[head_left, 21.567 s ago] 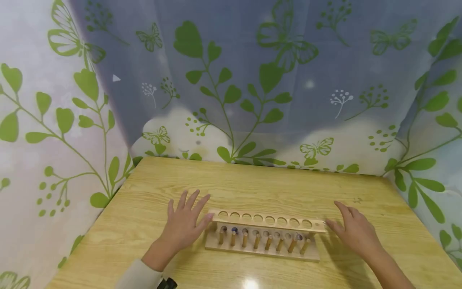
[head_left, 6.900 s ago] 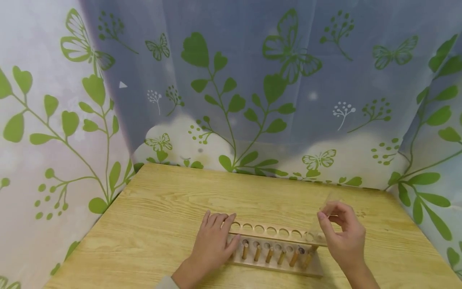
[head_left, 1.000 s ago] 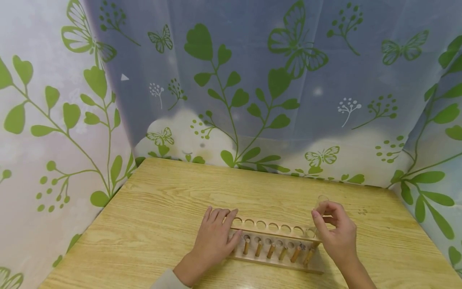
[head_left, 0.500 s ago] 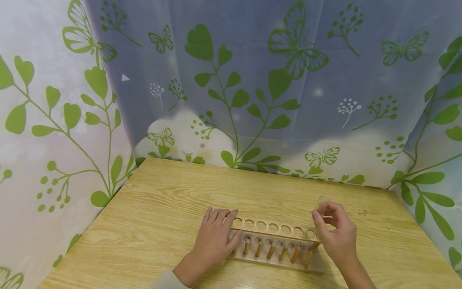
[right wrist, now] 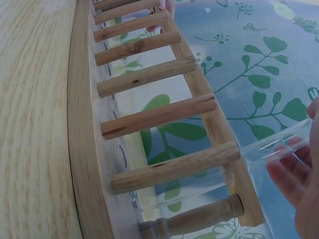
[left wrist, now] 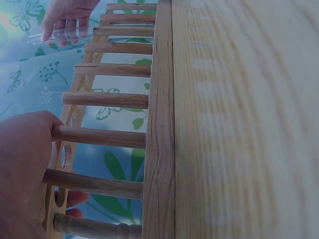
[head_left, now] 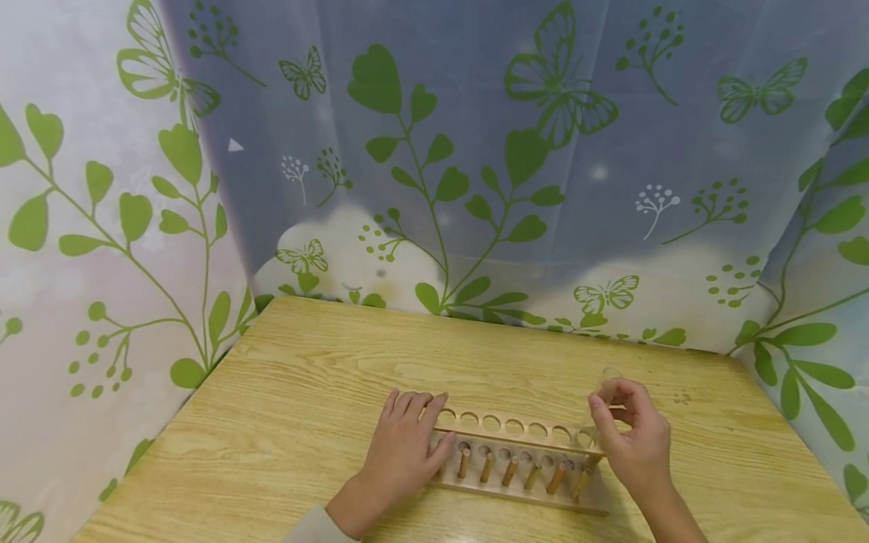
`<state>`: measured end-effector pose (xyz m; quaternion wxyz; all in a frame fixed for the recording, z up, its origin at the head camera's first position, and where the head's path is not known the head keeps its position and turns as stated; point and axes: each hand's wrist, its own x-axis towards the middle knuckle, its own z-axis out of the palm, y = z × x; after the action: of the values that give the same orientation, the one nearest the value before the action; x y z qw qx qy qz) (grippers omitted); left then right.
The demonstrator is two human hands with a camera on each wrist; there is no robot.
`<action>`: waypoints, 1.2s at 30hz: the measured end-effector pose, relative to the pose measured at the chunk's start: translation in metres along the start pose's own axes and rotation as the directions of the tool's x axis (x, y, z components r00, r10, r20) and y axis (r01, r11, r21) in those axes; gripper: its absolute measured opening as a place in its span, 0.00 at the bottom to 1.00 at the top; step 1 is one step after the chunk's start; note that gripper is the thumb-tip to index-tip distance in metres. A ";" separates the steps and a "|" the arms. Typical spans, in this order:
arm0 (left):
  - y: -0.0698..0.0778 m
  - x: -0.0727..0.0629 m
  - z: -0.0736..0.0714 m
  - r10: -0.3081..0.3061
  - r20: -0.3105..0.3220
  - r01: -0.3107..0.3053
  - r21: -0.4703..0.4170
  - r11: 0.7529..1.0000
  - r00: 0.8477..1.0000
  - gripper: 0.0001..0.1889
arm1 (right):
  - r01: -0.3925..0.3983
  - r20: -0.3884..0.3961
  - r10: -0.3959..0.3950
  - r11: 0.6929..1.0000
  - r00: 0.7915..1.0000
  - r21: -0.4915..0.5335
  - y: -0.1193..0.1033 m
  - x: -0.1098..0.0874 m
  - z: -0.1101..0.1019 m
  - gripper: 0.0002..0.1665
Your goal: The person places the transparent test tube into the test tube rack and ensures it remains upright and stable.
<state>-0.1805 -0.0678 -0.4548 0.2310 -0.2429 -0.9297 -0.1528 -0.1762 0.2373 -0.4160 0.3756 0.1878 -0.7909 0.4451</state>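
A wooden test tube rack (head_left: 516, 428) stands on the table, with a row of round holes in its top rail and upright pegs along its front. My left hand (head_left: 405, 445) grips the rack's left end, thumb in front and fingertips behind the rail in the left wrist view. At the other end, my right hand (head_left: 634, 434) pinches a clear glass test tube (right wrist: 269, 147) near its upper part. The tube passes through the rightmost hole, and its lower length (right wrist: 199, 185) shows behind the pegs, reaching down to the base. Its rim (head_left: 611, 372) shows above my right fingers.
The wood-grain table (head_left: 326, 347) extends behind and to both sides of the rack. A patterned curtain (head_left: 462, 188) with leaves and butterflies hangs along the back and sides. A small dark mark (head_left: 682, 398) lies on the table to the right.
Since the earliest frame, my left hand has taken hold of the rack and my right hand pinches a test tube at its right end. Over the last second almost nothing has moved.
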 end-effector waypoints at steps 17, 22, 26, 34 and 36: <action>-0.001 -0.001 0.001 -0.004 0.023 0.004 -0.013 1.000 1.000 0.26 | -0.010 0.006 0.010 1.000 1.000 0.013 0.001 -0.001 0.000 0.08; 0.000 -0.001 0.001 -0.007 0.026 0.008 -0.010 1.000 1.000 0.26 | 0.000 0.007 0.000 1.000 1.000 0.020 0.001 -0.001 0.000 0.08; 0.000 -0.001 0.001 -0.010 0.033 0.010 -0.003 1.000 0.999 0.26 | 0.003 0.011 -0.003 1.000 1.000 0.019 0.002 -0.001 0.000 0.08; 0.000 -0.001 0.001 -0.005 0.021 0.005 0.001 1.000 1.000 0.26 | 0.020 -0.001 -0.020 0.999 1.000 0.031 0.004 -0.002 0.001 0.11; 0.000 -0.001 0.001 -0.005 0.017 0.005 -0.004 1.000 1.000 0.26 | 0.045 -0.011 -0.045 0.998 0.999 0.043 0.001 -0.001 0.002 0.13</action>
<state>-0.1803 -0.0681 -0.4566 0.2223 -0.2421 -0.9319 -0.1531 -0.1773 0.2363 -0.4182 0.3855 0.2115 -0.7746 0.4546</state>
